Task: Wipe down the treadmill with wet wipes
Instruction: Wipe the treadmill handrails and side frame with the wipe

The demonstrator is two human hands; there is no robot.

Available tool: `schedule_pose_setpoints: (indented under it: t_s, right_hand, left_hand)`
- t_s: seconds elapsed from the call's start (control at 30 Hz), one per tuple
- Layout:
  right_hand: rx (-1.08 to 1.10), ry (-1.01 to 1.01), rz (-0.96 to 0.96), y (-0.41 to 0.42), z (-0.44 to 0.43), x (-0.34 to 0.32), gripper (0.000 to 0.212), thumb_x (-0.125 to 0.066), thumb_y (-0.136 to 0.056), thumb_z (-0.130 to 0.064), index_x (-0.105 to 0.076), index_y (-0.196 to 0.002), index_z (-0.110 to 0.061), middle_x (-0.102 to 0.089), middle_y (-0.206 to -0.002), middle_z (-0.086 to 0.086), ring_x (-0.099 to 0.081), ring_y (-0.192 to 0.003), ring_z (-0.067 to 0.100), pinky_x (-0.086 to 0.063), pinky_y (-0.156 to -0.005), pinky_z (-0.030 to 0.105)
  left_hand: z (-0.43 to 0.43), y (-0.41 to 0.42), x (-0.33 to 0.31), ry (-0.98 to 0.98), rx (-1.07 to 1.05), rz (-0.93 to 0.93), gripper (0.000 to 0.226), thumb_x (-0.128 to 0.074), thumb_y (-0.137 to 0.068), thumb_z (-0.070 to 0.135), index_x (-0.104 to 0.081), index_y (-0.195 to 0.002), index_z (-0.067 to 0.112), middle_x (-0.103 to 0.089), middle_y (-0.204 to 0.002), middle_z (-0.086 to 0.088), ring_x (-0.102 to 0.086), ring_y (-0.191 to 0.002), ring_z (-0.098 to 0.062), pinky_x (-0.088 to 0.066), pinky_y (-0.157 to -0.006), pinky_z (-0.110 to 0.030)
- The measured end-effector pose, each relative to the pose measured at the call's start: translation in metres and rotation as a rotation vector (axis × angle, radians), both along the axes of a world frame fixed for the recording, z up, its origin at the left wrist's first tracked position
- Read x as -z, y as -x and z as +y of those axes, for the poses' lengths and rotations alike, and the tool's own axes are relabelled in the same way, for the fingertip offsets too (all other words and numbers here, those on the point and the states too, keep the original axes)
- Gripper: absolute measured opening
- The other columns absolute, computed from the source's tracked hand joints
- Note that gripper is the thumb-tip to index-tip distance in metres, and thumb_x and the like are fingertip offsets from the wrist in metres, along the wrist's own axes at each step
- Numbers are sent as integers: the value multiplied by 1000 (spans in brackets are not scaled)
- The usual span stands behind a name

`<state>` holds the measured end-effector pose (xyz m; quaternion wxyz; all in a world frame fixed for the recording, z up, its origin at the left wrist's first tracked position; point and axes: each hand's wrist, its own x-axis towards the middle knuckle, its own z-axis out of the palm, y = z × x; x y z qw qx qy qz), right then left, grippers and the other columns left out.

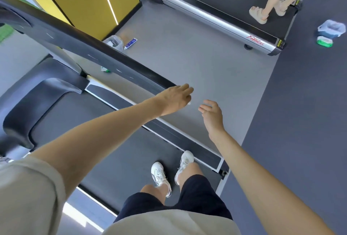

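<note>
The person stands in white shoes (159, 174) on the belt of the treadmill (116, 150). The left hand (174, 100) lies over the near end of its black handrail (105, 58). A scrap of white wipe (189, 103) shows under that hand, whose hold is hidden. The right hand (212, 116) hovers just beside the rail's end, fingers relaxed. Beyond the handrail stands a second treadmill (216, 15), with another person's feet (259, 14) on it.

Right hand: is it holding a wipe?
No, the right hand hangs open above the floor, fingers relaxed and empty.
</note>
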<state>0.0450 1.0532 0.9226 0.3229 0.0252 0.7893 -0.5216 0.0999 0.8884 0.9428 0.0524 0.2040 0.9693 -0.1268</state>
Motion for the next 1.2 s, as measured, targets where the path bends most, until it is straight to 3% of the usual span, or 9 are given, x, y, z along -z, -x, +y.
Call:
schedule_pose_setpoints:
  t_s: [0.23,0.3,0.4,0.57,0.67,0.8,0.93,1.03,1.2]
  right_hand:
    - [-233,-51,150,10,-19,-10,46,-32,-89,10,-54,-126,-4,-58,-127,6,-54,-120,16,-41,-95,20]
    - [-325,-77,209,11,-22,-9,53,-29,-85,14,-52,-130,-4,-56,-132,8,-52,-124,17,-39,-99,20]
    - [-504,-99,339,14,-30,-8,65,-26,-78,19,-51,-132,-6,-54,-136,10,-48,-129,20,-35,-103,19]
    - [-807,-135,545,22,-34,-8,72,-28,-77,20,-43,-140,-11,-51,-140,6,-45,-130,21,-31,-104,17]
    - [-929,-124,575,39,-34,-8,75,-28,-76,20,-36,-144,-12,-53,-139,6,-50,-127,23,-39,-103,25]
    - [-1080,-165,528,64,-44,-13,73,-28,-79,18,-34,-145,-13,-53,-138,7,-50,-128,20,-35,-94,11]
    - [-1225,-224,537,68,-47,-15,78,-29,-79,16,-26,-148,-21,-45,-145,2,-46,-131,19,-36,-85,11]
    - [-1292,-210,538,69,-43,-17,80,-30,-79,14,-17,-151,-21,-41,-148,5,-43,-133,23,-36,-85,17]
    - [-1352,-180,539,75,-43,-24,79,-29,-82,12,-9,-151,-21,-41,-148,9,-43,-131,25,-33,-74,17]
  left_hand:
    - [21,-5,11,70,-161,-80,32,-47,-69,-3,-58,-49,19,-51,-68,4,-47,-61,-12,-29,-49,-21]
    - [26,-15,16,26,-109,-116,21,-58,-74,-1,-63,-64,17,-54,-83,2,-49,-75,-15,-32,-57,-23]
    - [31,-51,45,-158,-416,-366,23,-49,-90,-2,-64,-102,10,-48,-110,-4,-47,-100,-21,-45,-77,-28]
    - [49,-59,58,-965,-1570,-424,10,-48,-90,6,-57,-93,2,-50,-85,-11,-51,-74,-26,-40,-61,-27]
    - [59,-30,78,-1869,-2125,-138,40,-50,-94,7,-47,-133,0,-55,-130,-15,-56,-109,-28,-42,-59,-20]
    - [78,1,84,-2640,-2127,247,45,-49,-95,1,-40,-139,-2,-46,-140,-16,-48,-127,-32,-46,-82,-30]
    - [82,25,87,-3075,-1864,679,17,-38,-96,-9,-54,-98,-6,-64,-64,-11,-64,-56,-19,-51,-57,-23]
    - [86,34,95,-3111,-1686,846,36,-29,-93,-15,-46,-67,4,-52,-48,-4,-53,-46,-16,-41,-59,-23]
    - [117,36,88,-3018,-1392,817,34,-35,-92,-8,-63,-78,4,-54,-68,-7,-53,-61,-13,-39,-62,-18]
